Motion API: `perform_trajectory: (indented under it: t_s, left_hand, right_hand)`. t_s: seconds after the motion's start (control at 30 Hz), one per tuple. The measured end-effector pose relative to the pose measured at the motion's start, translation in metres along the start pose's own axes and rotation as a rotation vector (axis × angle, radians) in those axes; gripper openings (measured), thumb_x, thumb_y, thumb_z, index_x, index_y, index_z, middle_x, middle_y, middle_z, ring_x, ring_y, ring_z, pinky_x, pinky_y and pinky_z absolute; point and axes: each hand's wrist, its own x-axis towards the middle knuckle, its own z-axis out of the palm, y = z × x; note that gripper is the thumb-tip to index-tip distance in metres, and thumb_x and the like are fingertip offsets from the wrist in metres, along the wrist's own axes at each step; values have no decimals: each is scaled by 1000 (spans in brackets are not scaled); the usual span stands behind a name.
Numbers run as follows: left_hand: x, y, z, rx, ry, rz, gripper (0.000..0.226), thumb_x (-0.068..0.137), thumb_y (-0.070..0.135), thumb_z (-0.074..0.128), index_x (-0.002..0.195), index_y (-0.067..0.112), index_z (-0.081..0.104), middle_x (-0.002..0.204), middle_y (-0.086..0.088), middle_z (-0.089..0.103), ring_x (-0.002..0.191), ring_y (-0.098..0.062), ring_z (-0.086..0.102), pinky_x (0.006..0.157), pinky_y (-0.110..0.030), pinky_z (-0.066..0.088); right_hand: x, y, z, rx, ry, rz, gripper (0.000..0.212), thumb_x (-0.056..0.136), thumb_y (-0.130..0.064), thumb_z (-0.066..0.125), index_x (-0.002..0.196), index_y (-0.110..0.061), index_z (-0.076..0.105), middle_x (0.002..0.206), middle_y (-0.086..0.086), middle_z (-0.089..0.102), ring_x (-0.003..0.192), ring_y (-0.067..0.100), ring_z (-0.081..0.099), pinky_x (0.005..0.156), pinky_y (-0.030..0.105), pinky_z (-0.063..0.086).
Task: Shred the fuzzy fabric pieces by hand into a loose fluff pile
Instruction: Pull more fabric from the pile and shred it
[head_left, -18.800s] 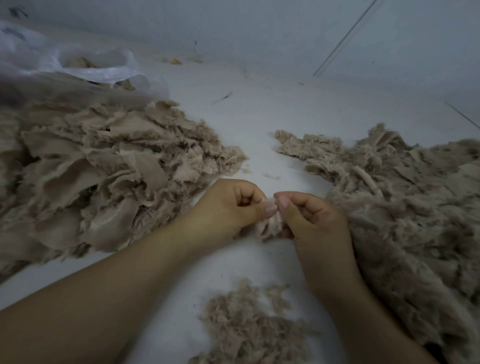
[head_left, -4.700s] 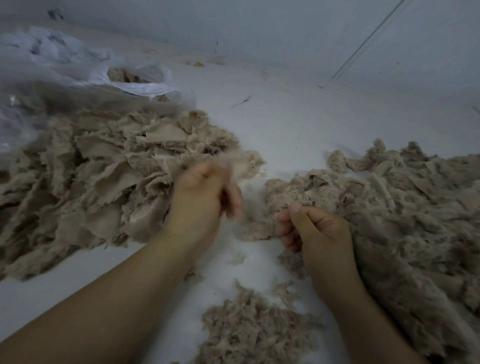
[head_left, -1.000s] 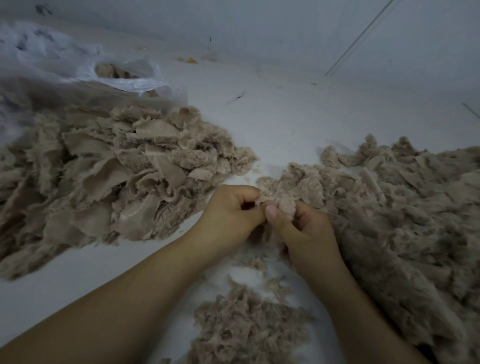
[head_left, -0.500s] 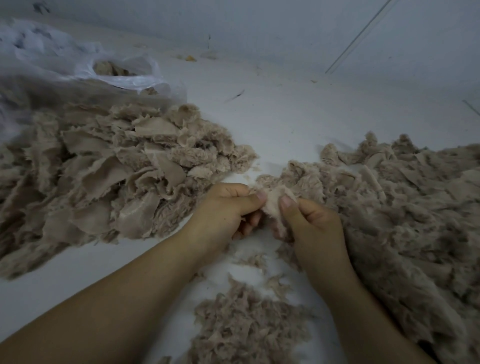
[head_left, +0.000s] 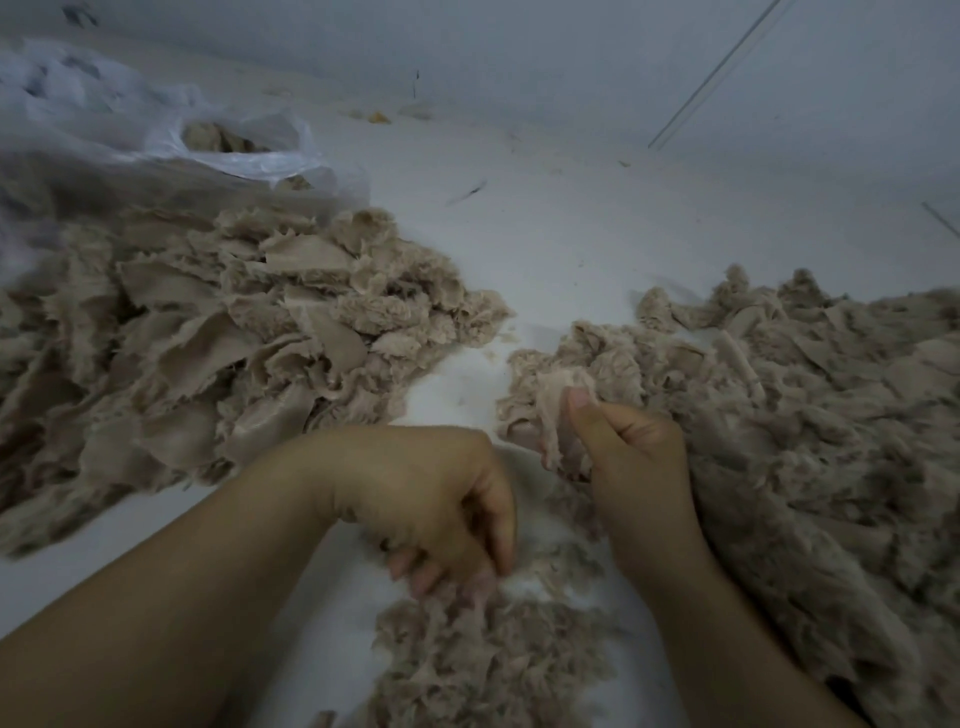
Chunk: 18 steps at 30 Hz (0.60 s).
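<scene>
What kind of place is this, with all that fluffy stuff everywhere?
Probably a small workshop or home work corner, though that is a guess. Heaps of fuzzy fabric pieces lie on a plain white surface beside a plastic bag, with a bare wall behind.

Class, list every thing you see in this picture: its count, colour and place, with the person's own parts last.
Fabric scrap heap: one, beige, left.
Fuzzy fabric heap: one, beige-grey, right.
Fluff pile: one, grey-beige, bottom centre.
Fabric piece: one, pale beige, pinched above the right hand.
Plastic bag: one, translucent white, top left, scraps inside.
Floor: white, underneath.
Left hand: fingers down over the fluff pile.
Right hand: holding the fabric piece.
</scene>
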Motion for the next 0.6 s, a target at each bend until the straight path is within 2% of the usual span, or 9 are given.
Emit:
perform_trajectory:
  t_s: [0.03,0.07,0.13,0.17,0.23,0.33,0.4,0.5,0.6]
  left_hand:
    - [3,0,2,-34,128,26,8,86,20,74,84,12,72,62,-11,69,41,-16,58,41,-21,45]
    - [9,0,6,-90,301,50,22,85,28,75,80,7,69,57,-11,66,38,-17,55,40,-21,41]
    - [22,0,12,-303,611,87,43,75,44,77,76,3,64,51,-9,59,35,-20,49,37,-22,35]
    - [27,1,15,-373,693,108,43,73,46,77,71,5,64,50,-9,58,34,-20,48,35,-23,34]
    - [33,2,19,-396,721,134,33,77,38,77,62,12,64,50,-9,59,33,-19,48,34,-22,34]
    - [32,0,20,-501,617,154,31,92,15,66,64,2,60,48,-9,58,33,-15,48,34,-20,33]
    - [30,-1,16,-610,598,167,31,94,8,59,64,1,58,49,-11,54,33,-16,46,34,-19,32]
    - [27,-1,12,-755,600,190,35,97,15,53,65,3,60,52,-16,53,33,-21,45,34,-20,31]
    - [28,2,15,-668,607,200,41,91,39,60,68,5,60,52,-14,54,35,-21,46,36,-20,32]
  right_hand:
    - [0,0,0,-12,4,-9,53,100,-20,57,49,-6,48,44,9,42,43,19,44,48,26,43]
    - [0,-1,-1,-27,5,-16,54,99,-20,58,47,-12,46,43,1,38,43,13,38,47,24,38]
    - [-1,-1,-1,-50,-18,-22,53,98,-24,60,50,-8,47,45,9,37,45,20,35,48,31,36]
    - [-2,-2,-1,-45,-46,-19,51,98,-26,60,54,-2,54,48,19,44,46,28,39,48,38,39]
    - [-3,-4,-1,-35,-74,-12,48,98,-28,59,58,-1,62,52,21,54,46,33,47,50,41,47]
    - [-2,-4,0,-36,-34,-4,54,99,-29,58,46,-17,56,41,1,46,41,11,42,50,31,46]
    - [-1,-4,0,-21,-19,28,52,98,-33,56,51,-15,65,43,4,51,42,10,46,48,27,44]
    - [0,-1,1,-19,-31,66,51,99,-36,53,53,-18,67,44,-3,53,42,7,48,45,23,42]
    - [-1,-2,2,-22,-41,58,50,100,-34,53,58,-11,68,47,0,55,43,9,51,46,24,43]
